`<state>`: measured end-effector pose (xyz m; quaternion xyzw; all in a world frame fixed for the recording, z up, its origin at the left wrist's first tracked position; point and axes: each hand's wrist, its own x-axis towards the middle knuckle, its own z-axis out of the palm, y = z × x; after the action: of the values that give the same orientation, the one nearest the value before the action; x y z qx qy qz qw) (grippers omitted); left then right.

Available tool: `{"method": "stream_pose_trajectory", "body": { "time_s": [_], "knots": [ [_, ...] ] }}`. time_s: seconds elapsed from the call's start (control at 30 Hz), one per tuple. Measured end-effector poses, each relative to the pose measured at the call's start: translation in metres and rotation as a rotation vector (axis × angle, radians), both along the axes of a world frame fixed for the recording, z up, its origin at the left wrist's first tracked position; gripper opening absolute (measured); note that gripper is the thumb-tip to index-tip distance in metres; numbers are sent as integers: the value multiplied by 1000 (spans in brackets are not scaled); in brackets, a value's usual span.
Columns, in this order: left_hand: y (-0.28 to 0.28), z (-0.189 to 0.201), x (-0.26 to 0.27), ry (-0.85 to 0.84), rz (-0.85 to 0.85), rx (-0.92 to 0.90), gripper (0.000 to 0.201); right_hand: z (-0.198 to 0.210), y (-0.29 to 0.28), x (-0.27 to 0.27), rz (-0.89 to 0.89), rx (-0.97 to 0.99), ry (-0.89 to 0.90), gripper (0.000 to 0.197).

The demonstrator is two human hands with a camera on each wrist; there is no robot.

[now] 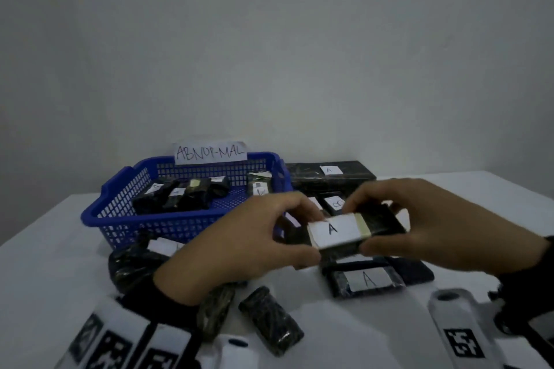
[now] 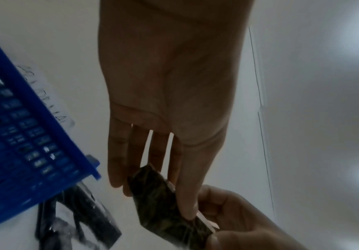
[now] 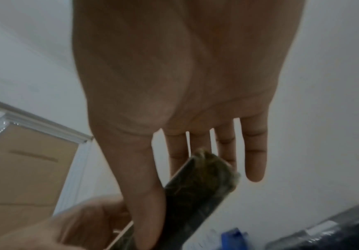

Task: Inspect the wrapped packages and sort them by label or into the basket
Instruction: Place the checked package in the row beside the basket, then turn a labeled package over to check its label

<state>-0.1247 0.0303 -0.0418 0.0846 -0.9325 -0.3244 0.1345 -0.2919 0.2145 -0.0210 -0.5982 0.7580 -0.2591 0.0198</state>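
Observation:
Both hands hold one flat black wrapped package above the table; its white label reads "A". My left hand pinches its left end between thumb and fingers, and my right hand pinches its right end. The left wrist view shows the package's dark underside between the thumb and fingers. The right wrist view shows it edge-on. The blue basket with an "ABNORMAL" sign stands at the back left and holds several black packages.
Another "A" package lies below the hands, and a long black "A" package lies at the back. A package labelled "B" sits behind the hands. Two unlabelled dark rolls and a crumpled black bundle lie front left.

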Motion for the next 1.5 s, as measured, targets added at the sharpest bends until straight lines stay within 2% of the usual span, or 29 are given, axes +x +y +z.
{"method": "stream_pose_trajectory", "body": {
  "time_s": [0.2, 0.37, 0.47, 0.8, 1.0, 1.13, 1.27, 1.5],
  "knots": [
    [43, -12, -39, -175, -91, -104, 44, -31, 44, -20, -91, 224, 114, 35],
    [61, -26, -56, -389, -136, -237, 43, -58, 57, -28, -57, 345, 113, 32],
    [64, -35, -60, -453, -128, -316, 43, -63, 52, -32, -42, 379, 135, 31],
    [53, -41, -65, -513, -78, -298, 49, -65, 31, -39, -41, 437, 98, 41],
    [52, -39, -59, -477, -82, -261, 50, -59, 34, -34, -90, 447, 124, 48],
    [46, -30, -49, -455, -61, -249, 52, -47, 37, -28, -107, 385, 131, 51],
    [35, -21, -33, -441, -16, -221, 48, -37, 32, -14, -83, 335, 157, 45],
    [6, -12, 13, -441, 100, -134, 41, -30, -6, 26, 40, 383, 130, 35]
  ]
}}
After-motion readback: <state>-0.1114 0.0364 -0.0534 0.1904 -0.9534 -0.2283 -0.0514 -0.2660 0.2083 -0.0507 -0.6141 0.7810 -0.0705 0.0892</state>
